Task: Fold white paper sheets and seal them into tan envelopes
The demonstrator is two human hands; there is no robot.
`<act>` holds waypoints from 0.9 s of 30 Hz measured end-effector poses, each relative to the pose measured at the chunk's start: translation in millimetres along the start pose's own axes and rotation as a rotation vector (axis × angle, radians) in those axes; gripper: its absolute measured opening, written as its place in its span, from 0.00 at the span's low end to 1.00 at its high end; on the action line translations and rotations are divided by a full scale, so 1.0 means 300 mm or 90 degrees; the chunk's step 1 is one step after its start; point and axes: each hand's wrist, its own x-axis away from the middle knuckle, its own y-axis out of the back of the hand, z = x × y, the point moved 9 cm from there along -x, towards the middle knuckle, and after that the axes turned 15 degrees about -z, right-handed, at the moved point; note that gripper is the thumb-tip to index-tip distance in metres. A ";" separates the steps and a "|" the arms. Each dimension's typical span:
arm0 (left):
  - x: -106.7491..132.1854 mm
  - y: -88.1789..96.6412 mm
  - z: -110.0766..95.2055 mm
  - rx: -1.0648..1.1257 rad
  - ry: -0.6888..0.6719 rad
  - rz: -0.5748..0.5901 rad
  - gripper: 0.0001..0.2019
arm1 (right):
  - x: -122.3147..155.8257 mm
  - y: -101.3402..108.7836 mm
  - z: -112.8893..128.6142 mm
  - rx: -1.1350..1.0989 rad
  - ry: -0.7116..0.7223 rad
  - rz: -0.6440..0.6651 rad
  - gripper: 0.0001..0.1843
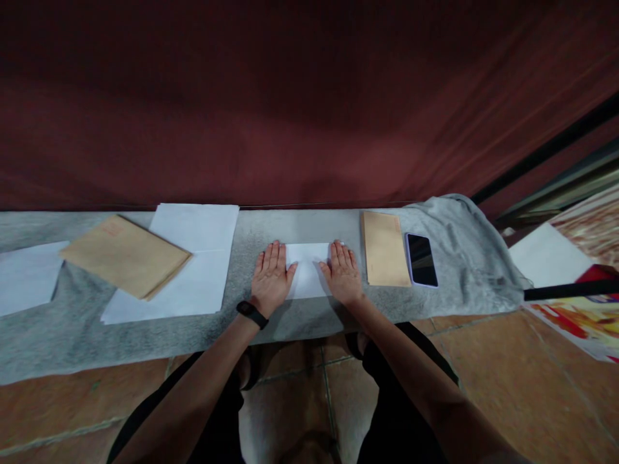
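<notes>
A folded white sheet of paper [308,267] lies on the grey cloth [164,335] in front of me. My left hand [271,278] rests flat on its left end, fingers stretched out and together; a black band is on that wrist. My right hand [342,274] lies flat on the paper's right end, fingers also extended. Neither hand grips anything. Both palms press down on the sheet.
To the left lie a brown envelope stack [126,255] on white sheets [193,270], and another white sheet [26,283] at the far left. To the right sit a brown envelope [384,256] and a dark phone [422,259]. A maroon curtain [290,103] hangs behind.
</notes>
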 end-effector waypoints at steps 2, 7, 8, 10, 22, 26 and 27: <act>0.002 0.003 0.010 -0.006 0.002 -0.004 0.34 | 0.004 0.000 -0.013 0.003 -0.008 0.001 0.37; 0.011 0.019 0.033 -0.024 0.015 -0.026 0.35 | 0.008 0.001 -0.031 0.009 -0.024 0.002 0.38; 0.013 0.022 0.037 -0.026 0.018 -0.030 0.35 | 0.009 0.003 -0.032 0.008 -0.027 0.001 0.38; 0.016 0.029 0.048 -0.028 0.024 -0.040 0.35 | 0.010 0.007 -0.036 0.004 -0.035 -0.004 0.38; 0.034 0.027 -0.120 0.042 -0.071 0.000 0.31 | 0.015 0.010 0.092 -0.053 0.024 0.035 0.33; 0.061 -0.025 -0.184 0.047 -0.115 0.068 0.31 | 0.040 -0.010 0.192 -0.099 0.090 0.086 0.32; 0.061 -0.028 -0.178 0.040 -0.108 0.068 0.31 | 0.042 -0.011 0.195 -0.094 0.088 0.085 0.33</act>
